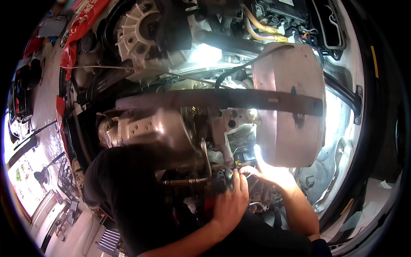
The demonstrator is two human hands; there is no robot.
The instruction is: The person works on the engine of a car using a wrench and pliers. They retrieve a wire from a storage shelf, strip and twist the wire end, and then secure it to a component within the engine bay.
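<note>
Metal fitting (230, 175), one, small, silvery and partly hidden, sits just beside the fingertips of two bare hands, low in the middle of a crowded engine bay. The left hand (231, 203) comes from below with its fingers stretched upward, its grip narrow at the tips. The right hand (272, 173), brightly lit, comes from the lower right, thumb and finger drawn close together. The fingertips meet or nearly meet; I cannot tell what either grip holds. Just above them is one tiny yellow piece (238, 163).

Farther up stands one grey metal bracket (220, 132) with two round dark holes near its top. To its left are one bent, brownish metal pipe (204, 160) and one shiny, rounded metal shield (165, 128). To its right is one large, pale, curved casing (291, 141). One long, dark, flat bar (192, 99) crosses above the shield and over the casing. Near the top are one round, ribbed metal housing (137, 36) and two orange hoses (257, 26). One black-clothed knee (117, 165) fills the lower left.
</note>
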